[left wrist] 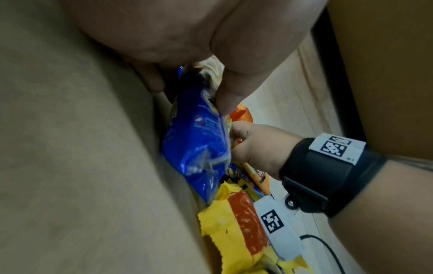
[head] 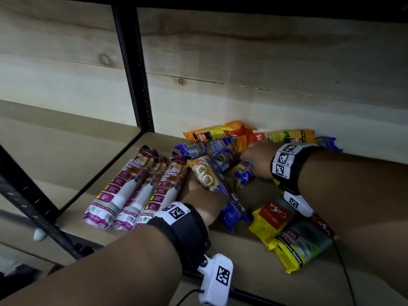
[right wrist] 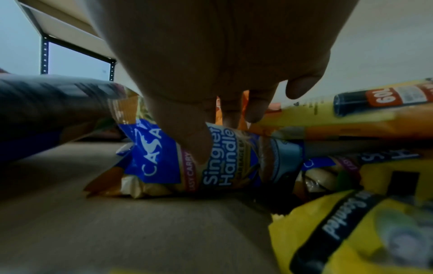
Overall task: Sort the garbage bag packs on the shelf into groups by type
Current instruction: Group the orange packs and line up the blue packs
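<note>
Three purple drawstring packs (head: 123, 191) lie side by side at the left of the shelf. My left hand (head: 198, 188) grips a blue pack (head: 212, 180) at the left edge of a mixed pile; the left wrist view shows thumb and fingers (left wrist: 225, 103) pinching this pack (left wrist: 199, 144). My right hand (head: 249, 160) reaches into the pile. Its thumb (right wrist: 196, 148) lies on a blue "Singlet Handle" pack (right wrist: 220, 170) and its fingers curl behind it. Orange packs (head: 220, 133) lie at the back and yellow packs (head: 287, 230) at the front right.
The wooden shelf board (head: 92, 219) has a wooden back wall (head: 242, 85) close behind the pile. A black upright post (head: 134, 69) stands at the back left and a black frame rail (head: 33, 208) crosses the front left. More blue packs (head: 198, 149) lie in the middle.
</note>
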